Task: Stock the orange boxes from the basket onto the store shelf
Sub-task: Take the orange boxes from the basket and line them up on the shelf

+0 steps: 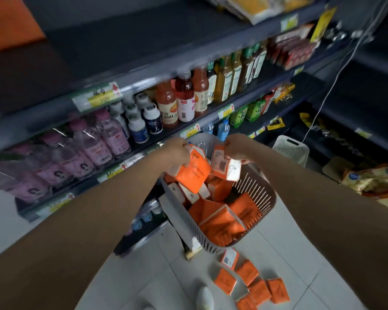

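Observation:
A grey slatted basket (263,198) stands on the white floor at centre, filled with several orange boxes (222,222). My left hand (177,151) grips an orange box (192,175) held above the basket's far end. My right hand (235,148) holds another orange-and-white box (225,163) beside it, label side up. Both boxes hang just over the pile. The store shelf (143,41) rises behind the basket, its upper dark tier bare at the left.
Several orange boxes (253,283) lie loose on the floor tiles in front of the basket. Shelf tiers hold pink water bottles (94,139), juice bottles (184,99) and green packs (246,113). A white slatted bin (291,148) and yellow bags (372,182) sit at right.

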Motion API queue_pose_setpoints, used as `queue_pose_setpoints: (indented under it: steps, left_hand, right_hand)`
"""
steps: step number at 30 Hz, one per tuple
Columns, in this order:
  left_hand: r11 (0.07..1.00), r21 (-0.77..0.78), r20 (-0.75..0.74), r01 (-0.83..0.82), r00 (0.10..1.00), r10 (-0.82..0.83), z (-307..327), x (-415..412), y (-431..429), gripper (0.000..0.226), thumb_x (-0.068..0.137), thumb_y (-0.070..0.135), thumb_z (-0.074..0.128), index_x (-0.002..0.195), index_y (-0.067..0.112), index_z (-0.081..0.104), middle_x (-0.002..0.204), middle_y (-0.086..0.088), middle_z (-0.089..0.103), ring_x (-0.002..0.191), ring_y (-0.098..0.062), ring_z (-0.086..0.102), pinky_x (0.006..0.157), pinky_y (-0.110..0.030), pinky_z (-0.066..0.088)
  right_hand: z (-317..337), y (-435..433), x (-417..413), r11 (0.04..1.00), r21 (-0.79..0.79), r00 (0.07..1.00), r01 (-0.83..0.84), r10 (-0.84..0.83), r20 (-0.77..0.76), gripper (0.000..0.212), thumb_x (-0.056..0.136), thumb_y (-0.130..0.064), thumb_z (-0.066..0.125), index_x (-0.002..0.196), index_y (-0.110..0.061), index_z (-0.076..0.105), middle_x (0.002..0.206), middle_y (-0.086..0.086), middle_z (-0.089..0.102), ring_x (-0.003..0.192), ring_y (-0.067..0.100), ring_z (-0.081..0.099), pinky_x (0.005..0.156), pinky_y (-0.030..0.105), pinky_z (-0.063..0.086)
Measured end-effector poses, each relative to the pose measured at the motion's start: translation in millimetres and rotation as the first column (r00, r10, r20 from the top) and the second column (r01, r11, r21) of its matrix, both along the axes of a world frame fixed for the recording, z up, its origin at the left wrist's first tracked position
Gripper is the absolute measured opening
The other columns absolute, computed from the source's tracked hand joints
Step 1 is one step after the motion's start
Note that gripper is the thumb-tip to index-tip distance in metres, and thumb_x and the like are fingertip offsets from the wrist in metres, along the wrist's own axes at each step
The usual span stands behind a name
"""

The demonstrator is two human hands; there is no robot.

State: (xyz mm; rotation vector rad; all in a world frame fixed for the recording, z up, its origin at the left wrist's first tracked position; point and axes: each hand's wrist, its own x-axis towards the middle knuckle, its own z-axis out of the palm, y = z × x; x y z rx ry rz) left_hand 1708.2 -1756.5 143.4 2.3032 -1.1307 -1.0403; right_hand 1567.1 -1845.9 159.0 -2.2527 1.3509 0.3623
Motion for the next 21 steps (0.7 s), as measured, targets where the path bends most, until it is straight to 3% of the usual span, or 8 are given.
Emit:
queue_pose_setpoints:
  steps: [2, 4, 9, 13, 18, 21]
  left_hand:
    - [0.998, -0.056, 0.020, 0.032, 0.999, -0.031, 29.3, 5.4, 10.0, 0.052, 0.080, -0.006, 0.064, 0.130, 0.003, 0.052, 0.125, -0.011, 0.052, 0.111, -0.021, 0.050, 0.077, -0.027, 0.045]
    - [0.989, -0.139, 0.035, 0.047, 0.998, -0.043, 55.9, 10.9, 21.2, 0.051, 0.080, -0.007, 0.062, 0.129, 0.003, 0.051, 0.122, -0.010, 0.051, 0.100, -0.016, 0.044, 0.068, -0.024, 0.041]
    - [0.937, -0.350, 0.086, 0.000, 0.996, 0.032, 113.7, 36.3, 52.9, 0.045, 0.079, -0.009, 0.059, 0.121, 0.004, 0.054, 0.104, -0.004, 0.047, 0.095, -0.016, 0.045, 0.052, -0.019, 0.033]
    - [0.849, -0.526, 0.128, -0.048, 0.983, 0.135, 153.3, 67.5, 83.2, 0.036, 0.077, -0.006, 0.060, 0.111, 0.005, 0.058, 0.109, -0.011, 0.058, 0.097, -0.023, 0.053, 0.061, -0.024, 0.036]
    - [0.736, -0.663, 0.104, -0.137, 0.957, 0.272, 191.2, 112.2, 120.9, 0.029, 0.082, -0.001, 0.056, 0.108, 0.011, 0.054, 0.116, -0.009, 0.057, 0.092, -0.017, 0.049, 0.065, -0.023, 0.038]
    - [0.693, -0.687, 0.055, -0.218, 0.936, 0.348, 200.9, 142.4, 141.0, 0.040, 0.079, -0.003, 0.059, 0.116, 0.009, 0.052, 0.118, -0.011, 0.056, 0.100, -0.023, 0.052, 0.074, -0.026, 0.038]
  right_hand:
    - [23.1, 8.4, 6.2, 0.999, -0.047, 1.000, -0.006, 0.007, 0.015, 0.034, 0.091, -0.002, 0.049, 0.124, 0.003, 0.054, 0.115, 0.019, 0.060, 0.090, 0.030, 0.062, 0.070, 0.036, 0.055]
    - [48.4, 18.4, 13.1, 0.994, -0.113, 0.999, -0.014, 0.020, 0.049, 0.030, 0.091, -0.002, 0.048, 0.120, 0.002, 0.056, 0.112, 0.018, 0.061, 0.086, 0.028, 0.060, 0.073, 0.037, 0.056]
    - [102.5, 43.6, 39.2, 0.962, -0.262, 0.965, 0.075, -0.004, 0.261, 0.029, 0.090, -0.005, 0.047, 0.115, -0.001, 0.060, 0.113, 0.018, 0.063, 0.085, 0.027, 0.060, 0.072, 0.033, 0.055]
    - [137.4, 63.6, 69.9, 0.916, -0.351, 0.886, 0.193, -0.009, 0.464, 0.029, 0.091, -0.027, 0.055, 0.111, -0.008, 0.062, 0.110, 0.015, 0.066, 0.093, 0.029, 0.061, 0.071, 0.028, 0.040]
    - [170.9, 94.8, 119.1, 0.933, -0.257, 0.743, 0.254, -0.018, 0.669, 0.035, 0.087, -0.032, 0.059, 0.116, -0.012, 0.060, 0.113, 0.012, 0.066, 0.101, 0.032, 0.064, 0.084, 0.040, 0.053]
    - [182.3, 107.3, 148.2, 0.969, -0.125, 0.710, 0.214, -0.066, 0.701, 0.032, 0.090, -0.014, 0.048, 0.120, -0.012, 0.057, 0.110, 0.014, 0.064, 0.085, 0.028, 0.060, 0.057, 0.034, 0.053]
